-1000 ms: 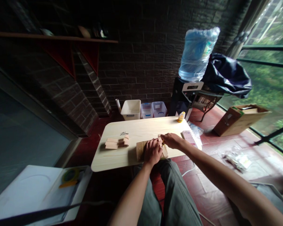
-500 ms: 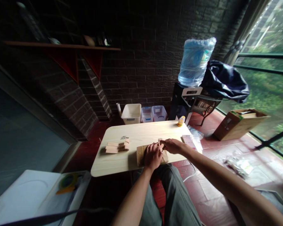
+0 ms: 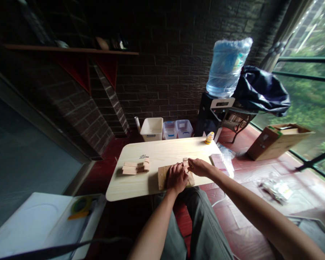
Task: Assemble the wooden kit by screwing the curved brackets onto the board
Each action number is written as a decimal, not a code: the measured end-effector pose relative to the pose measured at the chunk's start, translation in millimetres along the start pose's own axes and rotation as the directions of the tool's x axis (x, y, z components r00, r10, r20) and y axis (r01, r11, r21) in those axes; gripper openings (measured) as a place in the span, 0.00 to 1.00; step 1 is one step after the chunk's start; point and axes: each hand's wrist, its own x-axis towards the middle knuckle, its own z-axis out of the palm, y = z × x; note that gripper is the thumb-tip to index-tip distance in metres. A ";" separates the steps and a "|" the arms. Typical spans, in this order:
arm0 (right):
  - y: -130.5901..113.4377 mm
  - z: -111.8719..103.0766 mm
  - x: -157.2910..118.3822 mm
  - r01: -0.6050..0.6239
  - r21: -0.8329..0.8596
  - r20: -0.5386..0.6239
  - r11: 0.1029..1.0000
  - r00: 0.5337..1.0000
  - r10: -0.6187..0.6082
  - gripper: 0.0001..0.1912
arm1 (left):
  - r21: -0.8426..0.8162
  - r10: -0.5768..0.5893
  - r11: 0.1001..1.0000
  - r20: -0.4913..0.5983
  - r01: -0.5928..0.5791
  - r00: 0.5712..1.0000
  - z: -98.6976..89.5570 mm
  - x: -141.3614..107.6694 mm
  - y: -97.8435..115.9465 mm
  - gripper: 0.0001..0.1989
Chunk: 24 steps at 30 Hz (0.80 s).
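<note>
A wooden block (image 3: 162, 177) lies at the near edge of the pale table (image 3: 141, 187). My left hand (image 3: 177, 177) lies over its top, pressing small wooden pieces against it, fingers together. At the block's right end my right hand (image 3: 197, 167) is closed in a pinch; what it grips is too small to make out. A small light wooden piece (image 3: 185, 161) shows just beyond the fingertips. To the left, several flat wooden pieces (image 3: 130, 168) sit together, with small dark metal items (image 3: 143, 156) behind them.
A yellow-capped bottle (image 3: 209, 138) stands at the table's far right corner, and a flat pink item (image 3: 219, 161) lies on the right edge. Beyond the table are a cream bin (image 3: 152, 129) and clear boxes (image 3: 183, 129). A cardboard box (image 3: 276, 142) stands on the floor at right.
The view has shifted slightly. My right hand has drawn a little to the right and its fingers are more curled; more of the small wooden piece beside it shows. My left hand stays on the block.
</note>
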 end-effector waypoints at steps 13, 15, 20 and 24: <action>4.0 -6.0 -0.1 0.053 -0.054 0.002 0.997 0.999 -0.053 0.15 | -0.015 -0.011 1.000 -0.001 0.011 1.000 -2.4 1.1 4.5 0.19; 7.2 -4.2 0.2 0.016 -0.056 0.010 0.998 1.000 -0.015 0.15 | -0.007 -0.019 1.000 0.028 0.019 0.999 -2.3 1.2 4.0 0.19; 5.1 -0.8 -5.2 -0.047 -0.072 0.013 0.996 0.999 0.048 0.17 | -0.006 -0.034 0.999 0.061 0.034 0.998 -2.1 1.9 3.0 0.18; -5.2 -0.9 -10.0 -0.032 -0.076 0.010 0.997 0.999 0.032 0.20 | -0.005 -0.038 0.999 0.048 0.038 0.998 -2.8 2.3 3.6 0.17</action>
